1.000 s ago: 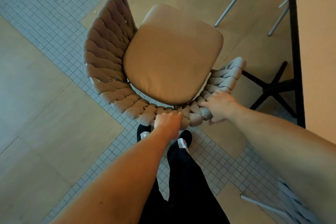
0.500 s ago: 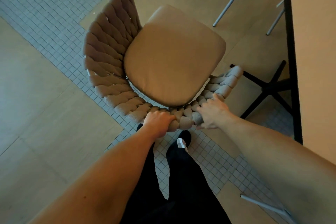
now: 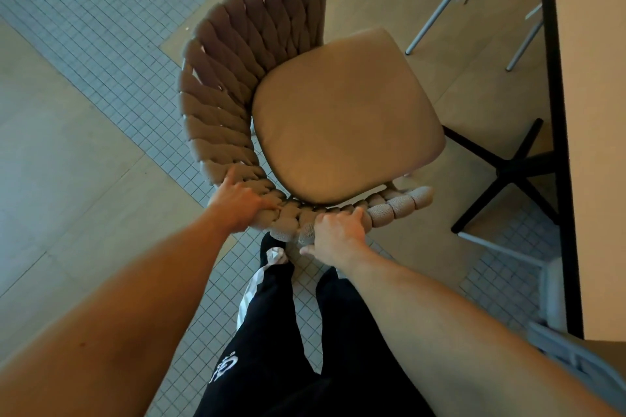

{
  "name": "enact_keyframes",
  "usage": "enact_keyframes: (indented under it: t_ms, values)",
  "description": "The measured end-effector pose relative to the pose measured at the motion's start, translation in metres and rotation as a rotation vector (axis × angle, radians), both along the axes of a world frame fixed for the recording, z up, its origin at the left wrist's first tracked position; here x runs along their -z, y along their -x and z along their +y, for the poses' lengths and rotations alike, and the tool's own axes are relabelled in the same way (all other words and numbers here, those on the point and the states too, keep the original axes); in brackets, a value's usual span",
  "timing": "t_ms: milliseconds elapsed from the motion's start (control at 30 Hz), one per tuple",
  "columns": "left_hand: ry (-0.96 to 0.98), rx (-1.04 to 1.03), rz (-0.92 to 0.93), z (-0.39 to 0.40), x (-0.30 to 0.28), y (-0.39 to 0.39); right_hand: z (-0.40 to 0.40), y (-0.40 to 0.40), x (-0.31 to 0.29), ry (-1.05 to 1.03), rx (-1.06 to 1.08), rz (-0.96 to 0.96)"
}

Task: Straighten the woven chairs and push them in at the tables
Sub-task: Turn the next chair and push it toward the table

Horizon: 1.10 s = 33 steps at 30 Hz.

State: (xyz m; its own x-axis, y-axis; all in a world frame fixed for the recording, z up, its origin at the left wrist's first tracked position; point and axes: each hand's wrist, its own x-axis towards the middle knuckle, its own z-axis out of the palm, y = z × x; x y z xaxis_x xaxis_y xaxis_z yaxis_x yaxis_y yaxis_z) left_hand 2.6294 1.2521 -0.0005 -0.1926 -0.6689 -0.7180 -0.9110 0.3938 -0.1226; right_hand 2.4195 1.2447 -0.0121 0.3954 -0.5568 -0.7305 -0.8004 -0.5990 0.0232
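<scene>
Woven chair [image 3: 250,84] gripped at backrest rim by left hand [image 3: 238,201] and right hand [image 3: 335,235], fingers curled over weave; angled beside table [image 3: 592,111].

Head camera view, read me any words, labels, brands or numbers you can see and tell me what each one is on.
White print on the left thigh of the black trousers: too blurred and cut off to read.
Woven chair, its tan seat cushion and the table: no text, label or number visible.
</scene>
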Motion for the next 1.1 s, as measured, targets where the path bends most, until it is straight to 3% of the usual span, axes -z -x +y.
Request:
enact_keyframes:
  t_ms: [200,367,567,733,900,1100]
  values:
    - [-0.099,-0.125,-0.055,-0.002,0.002,0.017,-0.016,0.025,0.002,-0.023,-0.06,-0.141]
    - [-0.198,-0.204,0.021,-0.002,0.01,0.054,-0.041,0.052,0.003,-0.102,-0.193,-0.09]
    - [-0.125,-0.368,0.264,0.007,0.02,0.118,-0.077,0.094,-0.006,-0.108,-0.173,-0.031]
    - [-0.034,-0.571,0.3,0.007,0.028,0.156,-0.095,0.116,0.001,-0.1,-0.118,0.035]
    - [0.079,-0.491,0.346,0.007,0.033,0.152,-0.098,0.118,0.006,-0.103,-0.117,0.037]
    - [0.051,-0.444,0.36,0.009,0.029,0.14,-0.082,0.111,0.002,-0.095,-0.043,0.019]
